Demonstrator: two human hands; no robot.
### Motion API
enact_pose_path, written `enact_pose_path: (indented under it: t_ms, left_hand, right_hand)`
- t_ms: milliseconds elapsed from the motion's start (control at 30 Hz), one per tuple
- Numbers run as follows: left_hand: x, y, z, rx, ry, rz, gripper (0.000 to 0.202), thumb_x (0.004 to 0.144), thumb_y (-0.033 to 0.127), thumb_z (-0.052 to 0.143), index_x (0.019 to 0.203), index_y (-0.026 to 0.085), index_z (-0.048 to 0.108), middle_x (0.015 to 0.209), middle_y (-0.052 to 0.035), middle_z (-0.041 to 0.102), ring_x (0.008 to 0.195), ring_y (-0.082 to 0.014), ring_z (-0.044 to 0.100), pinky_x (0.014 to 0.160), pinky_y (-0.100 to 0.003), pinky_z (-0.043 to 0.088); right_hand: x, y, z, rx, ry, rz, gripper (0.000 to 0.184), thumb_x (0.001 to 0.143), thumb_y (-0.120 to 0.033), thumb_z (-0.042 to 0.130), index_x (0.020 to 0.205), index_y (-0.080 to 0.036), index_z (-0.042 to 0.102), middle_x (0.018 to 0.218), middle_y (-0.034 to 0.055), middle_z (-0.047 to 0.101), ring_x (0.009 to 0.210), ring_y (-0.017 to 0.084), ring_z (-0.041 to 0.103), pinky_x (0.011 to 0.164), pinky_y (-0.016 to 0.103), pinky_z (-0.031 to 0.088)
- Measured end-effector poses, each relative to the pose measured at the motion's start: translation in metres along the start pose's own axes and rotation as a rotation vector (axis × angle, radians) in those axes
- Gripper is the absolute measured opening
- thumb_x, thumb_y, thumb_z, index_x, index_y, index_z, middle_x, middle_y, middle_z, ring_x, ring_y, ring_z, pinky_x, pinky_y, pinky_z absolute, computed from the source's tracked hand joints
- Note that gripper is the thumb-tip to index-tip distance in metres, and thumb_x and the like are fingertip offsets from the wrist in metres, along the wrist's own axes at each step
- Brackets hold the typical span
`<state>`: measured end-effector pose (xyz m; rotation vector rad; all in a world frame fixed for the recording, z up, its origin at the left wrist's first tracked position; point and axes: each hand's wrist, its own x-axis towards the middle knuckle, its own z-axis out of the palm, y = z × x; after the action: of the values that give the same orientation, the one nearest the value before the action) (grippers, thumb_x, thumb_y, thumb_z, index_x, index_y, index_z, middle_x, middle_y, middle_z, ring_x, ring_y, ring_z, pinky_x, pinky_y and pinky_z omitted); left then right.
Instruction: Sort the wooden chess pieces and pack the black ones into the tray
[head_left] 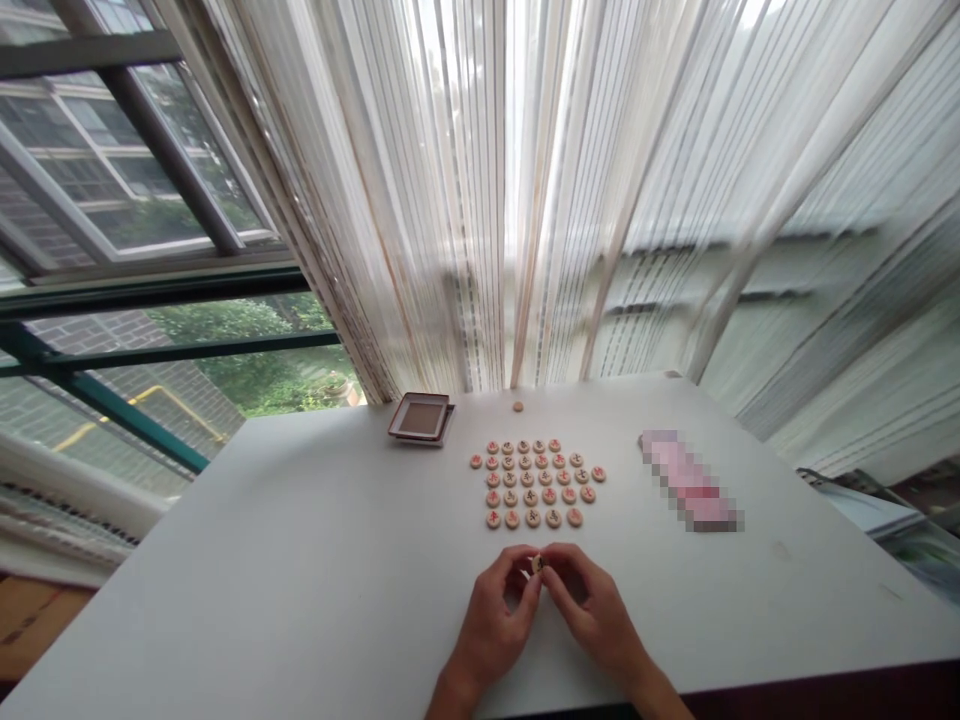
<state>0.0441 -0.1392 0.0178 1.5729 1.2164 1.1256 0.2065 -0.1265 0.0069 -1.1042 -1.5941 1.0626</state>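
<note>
Between the fingertips of both hands is a round wooden Chinese chess piece (pixel 538 565) with a dark character on its face. My left hand (pixel 501 605) pinches it from the left, and my right hand (pixel 590 607) pinches it from the right. Just beyond the fingers, several more Chinese chess pieces (pixel 532 518) lie flat in rows, marked in red or black. One lone piece (pixel 518 407) sits apart near the table's far edge.
The white table (pixel 300 560) fills the lower view. A small square box (pixel 421 416) with a dark rim stands at the far left of the pieces. A blurred pink object (pixel 690 482) lies to the right. Striped curtains (pixel 510 200) hang behind the table, beside an open window.
</note>
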Motion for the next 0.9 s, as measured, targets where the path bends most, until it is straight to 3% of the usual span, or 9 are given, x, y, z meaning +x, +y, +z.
enact_pose_path:
  t_ms: [167, 300, 600, 900]
  left_hand:
    - [-0.0007, 0.0025, 0.0004, 0.006, -0.017, 0.013, 0.025, 0.094, 0.037, 0.056, 0.111, 0.019, 0.063, 0.088, -0.0057, 0.070, 0.076, -0.0168, 0.066, 0.072, -0.026, 0.055]
    - [-0.0008, 0.0014, 0.0009, 0.021, -0.020, 0.016, 0.024, 0.094, 0.036, 0.057, 0.110, 0.020, 0.064, 0.085, -0.0051, 0.069, 0.073, -0.0157, 0.064, 0.069, -0.024, 0.054]
    - [0.0004, 0.0029, -0.0003, -0.022, 0.006, -0.025, 0.027, 0.093, 0.035, 0.058, 0.114, 0.019, 0.063, 0.091, -0.0056, 0.071, 0.076, -0.0160, 0.066, 0.072, -0.026, 0.054]
    - [0.0019, 0.0004, -0.0002, -0.098, 0.031, -0.045, 0.027, 0.093, 0.036, 0.059, 0.114, 0.018, 0.063, 0.089, -0.0058, 0.071, 0.073, -0.0149, 0.066, 0.070, -0.025, 0.054]
  right_hand:
    - [0.0002, 0.0053, 0.0024, -0.017, 0.095, 0.044, 0.021, 0.090, -0.042, 0.065, 0.094, -0.022, 0.064, 0.081, 0.0037, 0.071, 0.073, 0.020, 0.068, 0.070, 0.029, 0.058]
    - [0.0012, 0.0048, 0.0013, -0.011, 0.079, 0.053, 0.022, 0.092, -0.043, 0.063, 0.089, -0.022, 0.063, 0.077, 0.0030, 0.070, 0.071, 0.020, 0.068, 0.067, 0.028, 0.057]
    - [0.0005, 0.0037, -0.0029, 0.030, 0.011, 0.013, 0.021, 0.094, -0.038, 0.060, 0.106, -0.021, 0.063, 0.103, 0.0094, 0.072, 0.093, 0.024, 0.070, 0.085, 0.035, 0.058]
    - [-0.0004, 0.0047, -0.0031, 0.050, -0.045, -0.028, 0.023, 0.094, -0.034, 0.061, 0.113, -0.022, 0.061, 0.103, 0.0085, 0.071, 0.091, 0.023, 0.069, 0.083, 0.035, 0.058]
